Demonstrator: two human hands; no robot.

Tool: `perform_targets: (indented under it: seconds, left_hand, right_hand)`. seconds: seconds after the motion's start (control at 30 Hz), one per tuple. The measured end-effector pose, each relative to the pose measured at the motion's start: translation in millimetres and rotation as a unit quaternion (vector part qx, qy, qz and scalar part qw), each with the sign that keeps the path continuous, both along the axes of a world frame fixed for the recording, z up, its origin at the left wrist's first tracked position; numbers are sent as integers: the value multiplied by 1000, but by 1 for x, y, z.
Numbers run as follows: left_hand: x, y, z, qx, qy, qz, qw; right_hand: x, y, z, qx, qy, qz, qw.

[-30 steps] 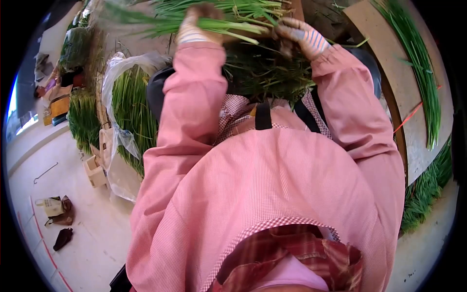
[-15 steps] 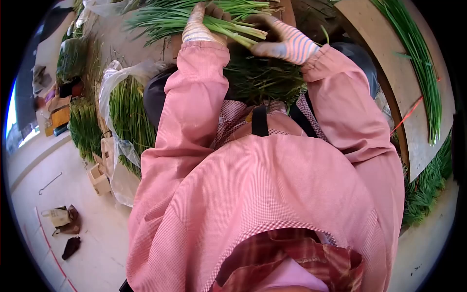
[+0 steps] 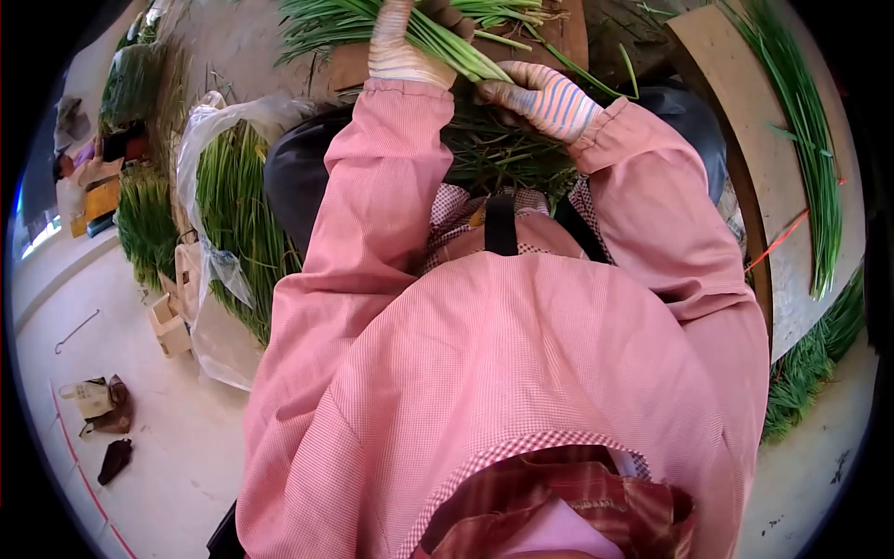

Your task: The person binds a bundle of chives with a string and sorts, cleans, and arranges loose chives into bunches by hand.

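My left hand [image 3: 396, 51], in a striped glove with soiled fingers, is closed around a bunch of garlic chives [image 3: 456, 48]. The leaves fan out to the upper left, and the pale stem ends point down to the right. At those stem ends my right hand [image 3: 535, 98], in a striped glove too, has its fingers curled in and its thumb pressed against the stems. More chives [image 3: 507, 11] lie just beyond on a brown board [image 3: 563, 42]. Loose green leaves [image 3: 507, 154] cover my lap below both hands.
On my left, a clear plastic bag [image 3: 196, 172] holds upright chives, beside a small wooden box [image 3: 169, 328]. To my right, a long bundle of chives [image 3: 805, 140] rests on a pale board [image 3: 736, 84] with a red tie [image 3: 778, 240]. A metal hook [image 3: 76, 331] lies on the floor.
The left hand and its bunch have shifted slightly right and up in view. My right hand's fingers have curled in at the stem ends. The view has moved slightly.
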State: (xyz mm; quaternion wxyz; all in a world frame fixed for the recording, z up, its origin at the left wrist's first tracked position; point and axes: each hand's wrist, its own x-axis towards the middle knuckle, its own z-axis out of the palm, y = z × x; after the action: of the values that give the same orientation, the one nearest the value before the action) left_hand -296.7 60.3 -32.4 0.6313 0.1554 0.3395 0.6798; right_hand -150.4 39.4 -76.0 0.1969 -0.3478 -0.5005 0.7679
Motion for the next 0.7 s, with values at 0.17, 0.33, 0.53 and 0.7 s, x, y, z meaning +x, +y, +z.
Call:
perform_targets:
  seconds: [0.17,0.33,0.53,0.7]
  left_hand:
    - [-18,-14,-46,-155,7,-89,984]
    - [-15,-35,-46,-165,-38,-36,985]
    - [-20,-53,-10,-188,26,-33,981]
    - [-30,-50,-9,-104,38,-30,993]
  right_hand:
    - [-7,-7,-34,84,-39,-5,996]
    - [3,-17,-12,11,-43,22,999]
    - [15,-29,-21,1,24,-142,990]
    - [19,-49,10,63,61,-252,964]
